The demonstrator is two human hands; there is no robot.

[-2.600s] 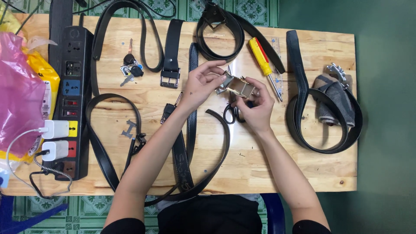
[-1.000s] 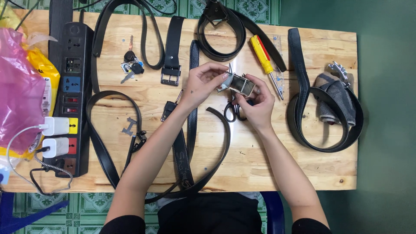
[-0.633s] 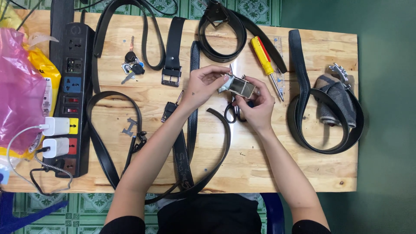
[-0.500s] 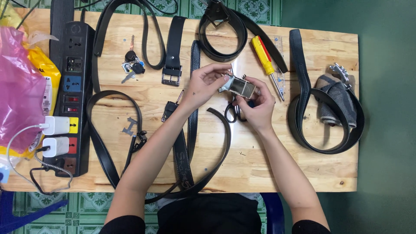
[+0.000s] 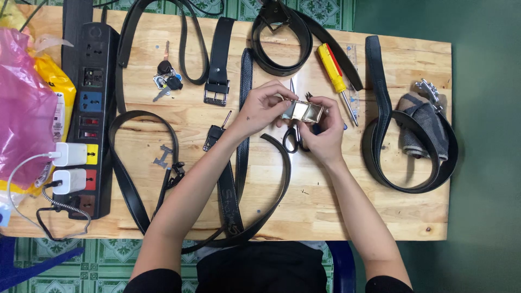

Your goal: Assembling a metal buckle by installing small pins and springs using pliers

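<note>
In the head view, a light wooden bench [image 5: 380, 217] fills most of the frame; its right edge meets dark green floor, and its near edge runs just above the person's dark lap. The barest stretch of board lies near and right of centre, between the forearms and a coiled black leather belt [image 5: 380, 163] that rings a folded grey-brown cloth [image 5: 420, 125] by the right edge. The left side is crowded: a long black power strip [image 5: 89, 108] with white chargers plugged in, and a pink plastic bag [image 5: 24, 114] at the left edge.

The left hand [image 5: 260, 108] and the right hand [image 5: 325, 127] meet above the middle of the bench, each pinching one end of a small rectangular silver metal buckle [image 5: 302, 111]. The buckle's long axis runs roughly left to right, dipping slightly toward the right, with its shiny face turned up to the camera. Black-handled scissors [image 5: 296, 135] lie just beneath the hands. A long black belt strap [image 5: 241, 146] runs near-to-far under the left wrist. A yellow-handled screwdriver [image 5: 334, 76] lies just far-right of the hands, its tip pointing near-right. A bunch of keys [image 5: 165, 81] sits far-left, beside a short black strap with a square buckle [image 5: 218, 70].
</note>
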